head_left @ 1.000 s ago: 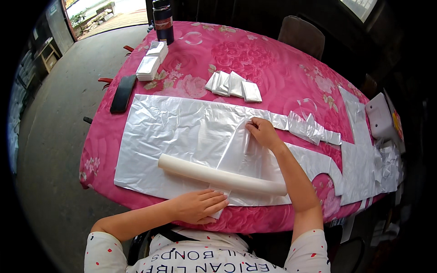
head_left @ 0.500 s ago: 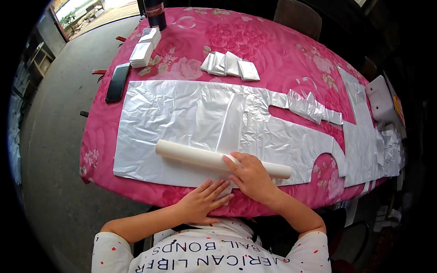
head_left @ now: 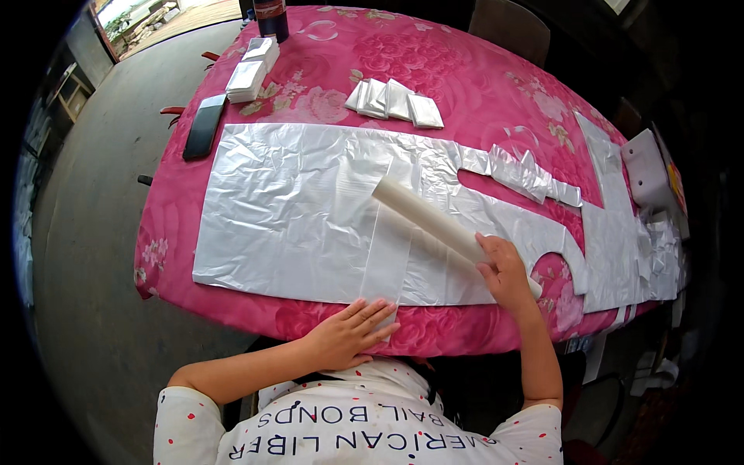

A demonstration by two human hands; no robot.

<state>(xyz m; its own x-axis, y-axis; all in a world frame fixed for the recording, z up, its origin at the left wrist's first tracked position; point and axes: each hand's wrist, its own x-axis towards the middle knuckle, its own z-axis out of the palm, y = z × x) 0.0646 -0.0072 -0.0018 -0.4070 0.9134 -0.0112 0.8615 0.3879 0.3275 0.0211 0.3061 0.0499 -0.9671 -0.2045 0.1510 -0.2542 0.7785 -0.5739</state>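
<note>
A thin, shiny white plastic sheet (head_left: 279,209) with curved cut-outs at its right end lies spread over the pink floral tablecloth (head_left: 310,322). Across its middle runs a narrow plastic strip (head_left: 384,260) that reaches past the near edge. My left hand (head_left: 353,333) rests flat at the table's front edge, fingers stretched out, with the fingertips on the strip's near end. In my right hand (head_left: 505,271) is a white roll-like tube (head_left: 426,221), gripped near its right end. The tube slants over the sheet, its free end pointing to the far left; whether it touches the sheet I cannot tell.
Folded plastic packets (head_left: 397,102) lie beyond the sheet. At the far left are stacked packets (head_left: 246,80), a phone (head_left: 204,128) and a dark bottle (head_left: 271,19). On the right, another plastic sheet (head_left: 608,252), crumpled plastic (head_left: 659,256) and a white box-like holder (head_left: 645,170). A chair (head_left: 508,31) stands behind.
My right hand has moved right with the tube, and the tube has swung to a steeper slant, baring more of the strip. My left hand has stayed at the strip's near end.
</note>
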